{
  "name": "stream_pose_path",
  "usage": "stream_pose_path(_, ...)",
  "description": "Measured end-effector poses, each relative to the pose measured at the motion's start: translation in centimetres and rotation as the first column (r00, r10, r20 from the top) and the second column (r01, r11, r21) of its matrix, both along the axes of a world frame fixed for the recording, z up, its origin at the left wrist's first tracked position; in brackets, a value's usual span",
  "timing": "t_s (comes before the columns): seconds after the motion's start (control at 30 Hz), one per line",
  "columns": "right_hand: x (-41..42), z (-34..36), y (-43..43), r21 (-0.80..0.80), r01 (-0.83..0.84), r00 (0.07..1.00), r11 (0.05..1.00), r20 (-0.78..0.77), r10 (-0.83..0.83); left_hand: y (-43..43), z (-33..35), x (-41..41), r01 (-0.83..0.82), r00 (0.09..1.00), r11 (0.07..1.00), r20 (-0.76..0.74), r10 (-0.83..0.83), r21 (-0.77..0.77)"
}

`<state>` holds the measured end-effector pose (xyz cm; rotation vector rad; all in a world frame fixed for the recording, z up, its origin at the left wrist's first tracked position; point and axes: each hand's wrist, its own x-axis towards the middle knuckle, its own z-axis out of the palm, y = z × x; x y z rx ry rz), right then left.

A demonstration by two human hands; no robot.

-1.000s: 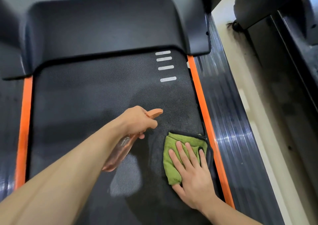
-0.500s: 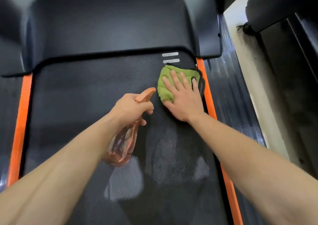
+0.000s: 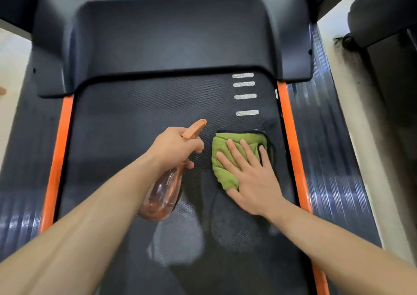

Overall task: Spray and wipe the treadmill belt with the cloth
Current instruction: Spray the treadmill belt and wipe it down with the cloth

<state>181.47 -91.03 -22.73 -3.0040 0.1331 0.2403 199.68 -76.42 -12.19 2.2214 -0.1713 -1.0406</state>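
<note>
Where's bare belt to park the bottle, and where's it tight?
Widest bare patch: treadmill belt left half, between the left orange strip and the left hand holding the spray bottle, below the motor cover. A band ahead of both hands is bare too. Tight: right side, where the right hand presses the cloth close to the right orange strip.

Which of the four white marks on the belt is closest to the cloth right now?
The bottom mark, set a little further apart from the other three. It lies just beyond the green cloth that the right hand presses flat.
</note>
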Motion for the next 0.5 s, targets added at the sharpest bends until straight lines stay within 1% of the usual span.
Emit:
stream_pose_path(0.03, 1.0, -0.1, -0.9, 0.004, 0.018, 1.0, 1.0, -0.015, -0.018, 0.0, -0.2, 0.0, -0.002, 1.0, 1.0, -0.003, 0.002, 0.002)
stream_pose_path(0.07, 2.5, -0.1, -1.8, 0.009, 0.073, 0.997, 0.997, -0.019, -0.072, 0.1, -0.4, 0.0, 0.002, 1.0, 1.0, -0.006, -0.002, 0.007)
stream_pose_path(0.17, 7.8, 0.6, -5.5, 0.026, 0.313, 0.949, 0.95, -0.04, -0.311, 0.2, -0.7, -0.5, 0.02, 1.0, 1.0, -0.015, -0.02, 0.022)
stream_pose_path(0.23, 9.4, 1.1, -6.9, 0.036, 0.366, 0.929, 0.93, -0.066, -0.363, 0.1, -0.7, -0.8, 0.009, 1.0, 1.0, -0.021, -0.008, 0.023)
stream_pose_path(0.33, 6.8, 1.2, -5.0, 0.044, 0.388, 0.921, 0.921, -0.066, -0.384, -0.5, -0.2, -1.4, 0.022, 0.999, 0.999, -0.026, -0.021, 0.024)
stream_pose_path(0.43, 0.9, 0.7, -0.8, 0.059, 0.372, 0.928, 0.927, -0.044, -0.37, -1.9, 0.3, -1.8, 0.087, 0.996, 0.996, -0.034, -0.086, 0.018)
stream_pose_path(0.5, -2.5, 0.7, 1.3, 0.054, 0.376, 0.926, 0.925, -0.043, -0.374, -3.4, 0.5, -2.0, 0.11, 0.993, 0.994, -0.047, -0.111, -0.022)
